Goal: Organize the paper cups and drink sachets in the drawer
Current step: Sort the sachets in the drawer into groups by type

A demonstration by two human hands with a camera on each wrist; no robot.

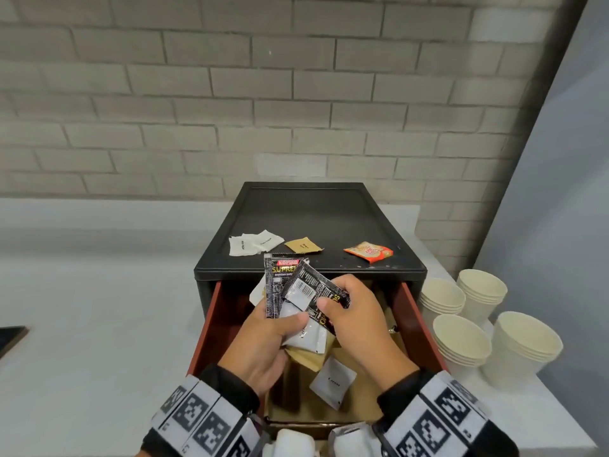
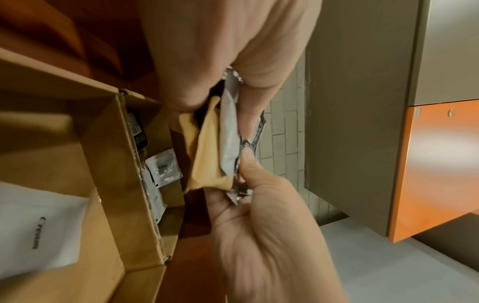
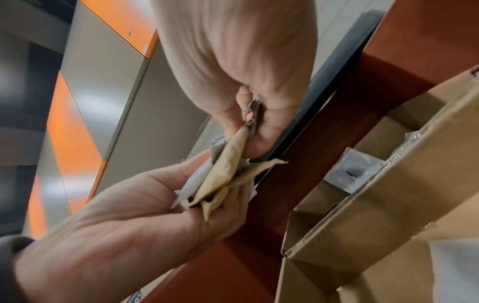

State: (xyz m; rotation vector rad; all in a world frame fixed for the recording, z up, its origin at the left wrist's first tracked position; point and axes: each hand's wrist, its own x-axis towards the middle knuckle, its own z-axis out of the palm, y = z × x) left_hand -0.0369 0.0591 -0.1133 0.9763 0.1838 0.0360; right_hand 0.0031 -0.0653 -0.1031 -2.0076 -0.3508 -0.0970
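Left hand [image 1: 263, 334] grips a fanned bunch of black, white and tan drink sachets [image 1: 296, 301] above the open red-walled drawer [image 1: 211, 324]; right hand [image 1: 359, 321] pinches one black foil sachet [image 1: 324, 291]. Light, limp, probably slippery, so I'd pinch the crimped edges.

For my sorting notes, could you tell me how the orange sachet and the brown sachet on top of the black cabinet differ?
The orange sachet is glossy, printed and puffy; the brown sachet is plain matte paper with a small dark label and lies flatter. The orange sachet lies further right, nearer the paper cups; the brown one lies beside the white sachets. Both rest loose near the black cabinet's front edge.
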